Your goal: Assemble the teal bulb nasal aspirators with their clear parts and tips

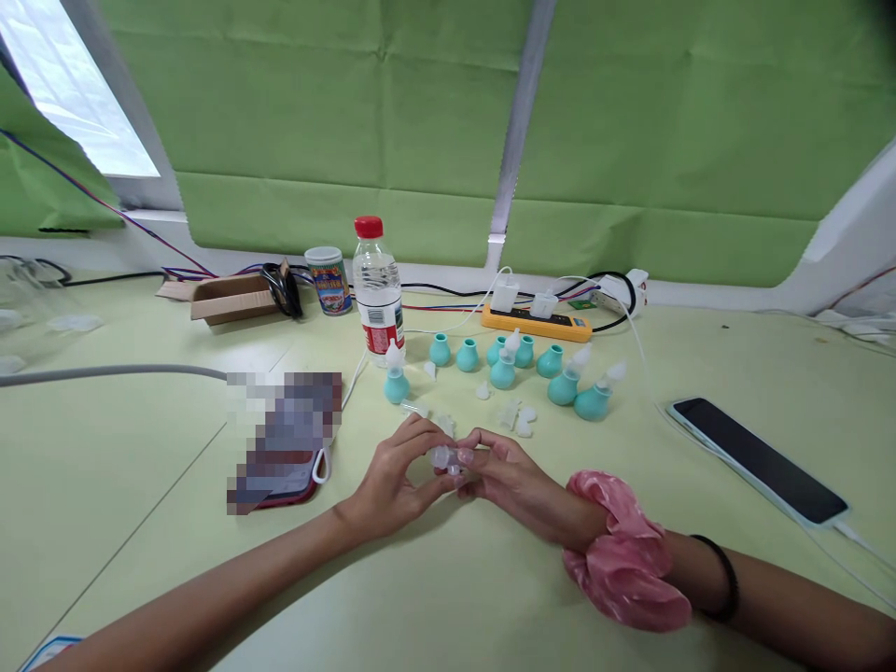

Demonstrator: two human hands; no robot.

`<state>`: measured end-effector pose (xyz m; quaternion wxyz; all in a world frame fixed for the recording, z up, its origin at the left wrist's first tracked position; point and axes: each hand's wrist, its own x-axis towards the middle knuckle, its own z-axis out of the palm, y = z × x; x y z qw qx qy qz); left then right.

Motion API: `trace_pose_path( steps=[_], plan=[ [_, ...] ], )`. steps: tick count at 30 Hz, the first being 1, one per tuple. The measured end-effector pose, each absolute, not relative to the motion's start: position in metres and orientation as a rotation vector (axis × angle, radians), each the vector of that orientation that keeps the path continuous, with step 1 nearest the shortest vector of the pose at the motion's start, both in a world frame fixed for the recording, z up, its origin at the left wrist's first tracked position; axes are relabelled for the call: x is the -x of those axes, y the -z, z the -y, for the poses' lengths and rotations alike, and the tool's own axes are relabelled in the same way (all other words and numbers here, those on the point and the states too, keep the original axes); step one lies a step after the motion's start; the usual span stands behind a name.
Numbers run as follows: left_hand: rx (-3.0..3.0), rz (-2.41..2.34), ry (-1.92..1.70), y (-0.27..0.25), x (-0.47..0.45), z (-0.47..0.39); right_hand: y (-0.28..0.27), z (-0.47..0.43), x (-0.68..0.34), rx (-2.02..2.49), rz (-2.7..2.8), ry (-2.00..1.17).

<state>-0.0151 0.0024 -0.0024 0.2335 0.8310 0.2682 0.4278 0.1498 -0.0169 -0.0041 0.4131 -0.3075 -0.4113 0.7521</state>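
Note:
Between my two hands, low over the table, is a small clear plastic piece (443,457); its exact form is partly hidden by fingers. My left hand (399,476) pinches it from the left with thumb and fingers. From the right, the fingertips of my right hand (508,476) close on its other end. Just beyond lie loose translucent plastic pieces (510,413) and a clear tube (414,408). Behind them stand several turquoise rubber bulbs (467,355) with open necks. Others carry translucent tips, such as the bulb with a nozzle (396,385) at the left.
A water bottle (378,299) with a red cap stands behind the bulbs, beside a can (329,282) and a cardboard box (234,299). An orange power strip (536,323) with chargers lies at the back. Phones lie left (290,448) and right (760,459), with cables trailing.

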Motion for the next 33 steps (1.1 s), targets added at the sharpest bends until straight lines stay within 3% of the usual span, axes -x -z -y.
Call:
trace_pose_path(
  steps=[16,18,23,26,29,33],
  plan=[
    [-2.177,-0.823,-1.14,-0.001,0.016,0.0,0.0,0.013,-0.151,0.855,1.141,-1.876],
    [-2.093,-0.868,-1.157,-0.002,0.017,0.003,-0.006,0.006,-0.154,0.963,1.383,-1.638],
    [-1.942,-1.012,-1.18,0.002,0.018,0.002,-0.03,-0.027,-0.163,1.077,2.006,-0.36],
    [-1.949,-1.057,-1.135,0.006,0.018,0.0,-0.046,-0.054,-0.16,1.139,2.205,0.159],
    [-1.943,-1.037,-1.079,0.006,0.018,0.0,-0.054,-0.081,-0.153,1.434,2.352,0.408],
    [-1.897,-0.982,-1.025,0.005,0.018,-0.001,-0.047,-0.104,-0.145,1.658,2.411,0.453]
  ],
)
